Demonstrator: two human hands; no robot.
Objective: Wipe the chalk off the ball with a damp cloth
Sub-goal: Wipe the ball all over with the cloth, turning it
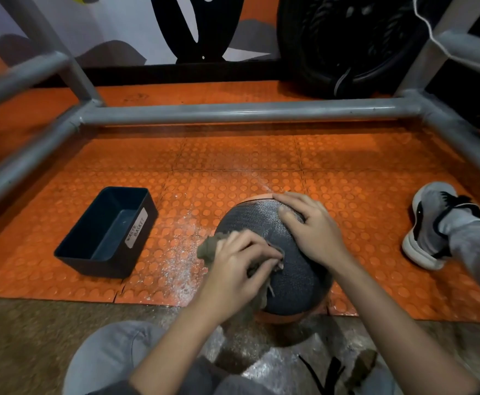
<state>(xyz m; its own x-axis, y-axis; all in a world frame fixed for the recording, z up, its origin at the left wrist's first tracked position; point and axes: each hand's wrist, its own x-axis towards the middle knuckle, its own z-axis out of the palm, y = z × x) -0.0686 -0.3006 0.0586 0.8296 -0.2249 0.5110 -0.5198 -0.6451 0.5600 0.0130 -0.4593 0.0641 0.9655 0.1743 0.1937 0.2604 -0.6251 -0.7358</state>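
Writing: one legible label [136, 232], a white strip on the inner long wall of the dark rectangular bin [105, 267], hand-lettered "WASTE BASKET". No brand can be read on the ball or the shoe.

Task item: the ball [287, 269] sits on the near edge of the orange studded floor mat [233, 158], where the mat meets the bare concrete floor [33, 332], directly in front of the seated person. It is round, so no long axis applies. Its dark textured panel faces up, with an orange band at the far rim and another at the near underside. A pale chalk haze covers the far upper part of the panel.

Hands: the left hand [233, 269] has its fingers curled round a bunched olive-brown cloth [207, 248] and presses it on the ball's left upper face. The right hand [313, 226] lies on the ball's top right with its fingers nearly straight and spread, grasping nothing.

Surroundings: white chalk dust [180, 269] is scattered on the mat between bin and ball. The bin stands left of the ball, apart from it. A grey tubular frame [233, 112] crosses the mat beyond, with a black tyre [347, 44] behind it. A grey-and-white shoe [429, 223] rests on the mat, right of the ball.
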